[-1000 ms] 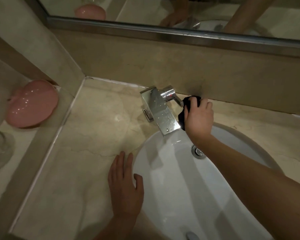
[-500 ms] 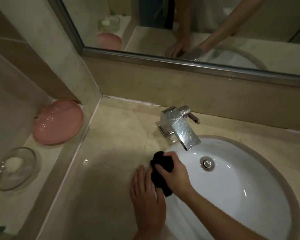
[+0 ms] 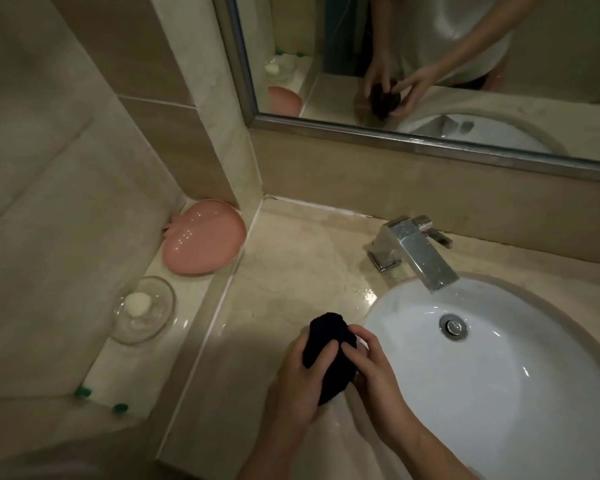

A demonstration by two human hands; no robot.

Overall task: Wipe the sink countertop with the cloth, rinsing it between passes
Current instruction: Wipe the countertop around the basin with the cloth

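Head view: both hands hold the bunched dark cloth (image 3: pixel 329 358) over the countertop's (image 3: pixel 291 271) near edge, just left of the white basin (image 3: pixel 499 375); the left hand's (image 3: pixel 300 379) and right hand's (image 3: pixel 378 368) fingers curl around it. Wet sheen left of the faucet (image 3: pixel 413 251) suggests 1 pass there is done, while the right side looks unwiped and no water runs.

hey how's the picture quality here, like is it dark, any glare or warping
Head view: dim and warm-toned overall, with small glare spots on the wet countertop, the basin and the pink dish; wide-angle warping bends the mirror frame; the dark cloth, held by left hand and right hand, shows little texture.
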